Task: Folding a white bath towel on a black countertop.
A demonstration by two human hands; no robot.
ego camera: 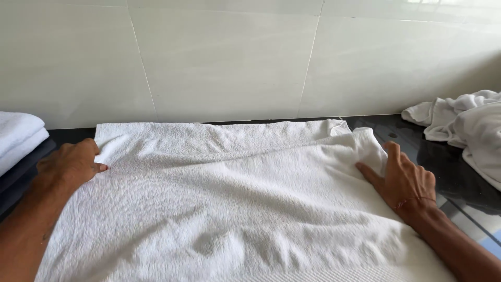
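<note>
A white towel [229, 198] lay spread across the dark counter [454, 183], its far edge running close along the tiled wall [235, 57]. The cloth was rumpled, with a long crease crossing it from left to right and shallow folds near the bottom of the view.

The left hand [70, 164] rested on the towel's left edge near the far corner. Its fingers were curled in, close together, and they seemed to gather or grip the edge, though the fingertips were mostly hidden under the hand, so a firm pinch could not be confirmed.

The right hand [404, 180] lay flat on the towel's right side, palm down. Its fingers were extended and slightly apart, pressing the cloth, with the thumb pointing left. Just beyond the fingertips the towel's far right corner was bunched and turned over.

At the left edge of the view sat a stack of folded towels [18, 138]. At the right, well apart from the right hand, a crumpled heap [464, 125] of white cloth lay on the counter.
</note>
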